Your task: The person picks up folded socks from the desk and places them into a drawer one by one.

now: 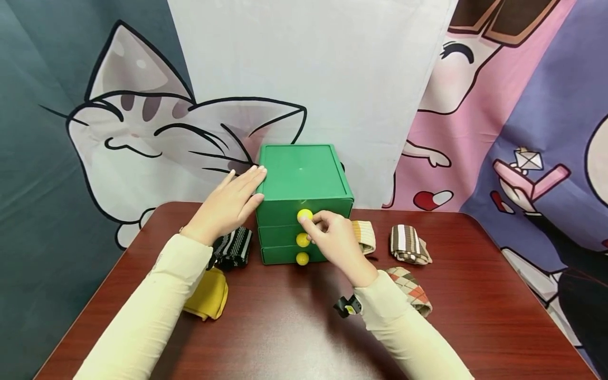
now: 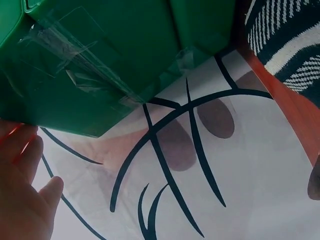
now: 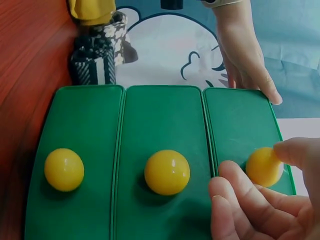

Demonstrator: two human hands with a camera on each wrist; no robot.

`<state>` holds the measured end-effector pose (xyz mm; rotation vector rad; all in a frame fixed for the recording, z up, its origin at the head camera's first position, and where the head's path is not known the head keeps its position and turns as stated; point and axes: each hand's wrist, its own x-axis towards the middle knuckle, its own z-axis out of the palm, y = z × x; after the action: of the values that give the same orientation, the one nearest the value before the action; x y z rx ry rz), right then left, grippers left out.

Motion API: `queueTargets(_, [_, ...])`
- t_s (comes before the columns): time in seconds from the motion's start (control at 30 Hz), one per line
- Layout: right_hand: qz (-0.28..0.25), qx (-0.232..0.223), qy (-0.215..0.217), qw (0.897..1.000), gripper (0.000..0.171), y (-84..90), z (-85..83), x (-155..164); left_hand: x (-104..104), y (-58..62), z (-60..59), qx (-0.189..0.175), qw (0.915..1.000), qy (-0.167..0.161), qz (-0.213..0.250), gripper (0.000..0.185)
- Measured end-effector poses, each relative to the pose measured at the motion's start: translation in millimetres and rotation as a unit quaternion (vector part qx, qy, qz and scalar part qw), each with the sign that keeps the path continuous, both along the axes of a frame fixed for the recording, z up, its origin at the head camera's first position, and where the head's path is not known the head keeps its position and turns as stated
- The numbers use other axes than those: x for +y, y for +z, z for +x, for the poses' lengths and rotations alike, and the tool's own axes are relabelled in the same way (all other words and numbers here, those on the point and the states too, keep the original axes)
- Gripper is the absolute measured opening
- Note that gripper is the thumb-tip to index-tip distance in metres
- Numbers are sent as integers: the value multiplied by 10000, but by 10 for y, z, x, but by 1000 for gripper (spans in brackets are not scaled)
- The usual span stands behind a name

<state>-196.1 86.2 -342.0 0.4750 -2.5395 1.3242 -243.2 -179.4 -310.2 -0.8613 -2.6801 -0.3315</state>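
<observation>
A green box of three drawers stands on the table, with round yellow knobs down its front. My right hand pinches the top yellow knob between thumb and fingers. Below it are the middle knob and the bottom knob, both untouched. With fingers straight, my left hand rests at the upper left edge of the box. In the right wrist view the three drawer fronts lie close together in a row. Clear tape shows on the box's side in the left wrist view.
Left of the box lie a black-and-white patterned sock bundle and a folded yellow sock. To its right are a cream striped bundle, a brown striped bundle and an argyle one. A printed cloth hangs behind.
</observation>
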Motion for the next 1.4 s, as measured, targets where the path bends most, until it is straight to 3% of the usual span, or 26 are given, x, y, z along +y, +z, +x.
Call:
queueTargets(0.3, [-258, 33, -130, 9996, 27, -12, 71, -6, -12, 74, 9, -399, 9992, -57, 29, 59])
queueTargets(0.8, [115, 455, 79, 9989, 18, -37, 468, 144, 10, 52, 11, -507, 9986, -132, -76, 61])
queueTargets(1.4, [-18, 269, 438, 9987, 17, -47, 947, 225, 4, 42, 23, -418, 9990, -169, 64, 61])
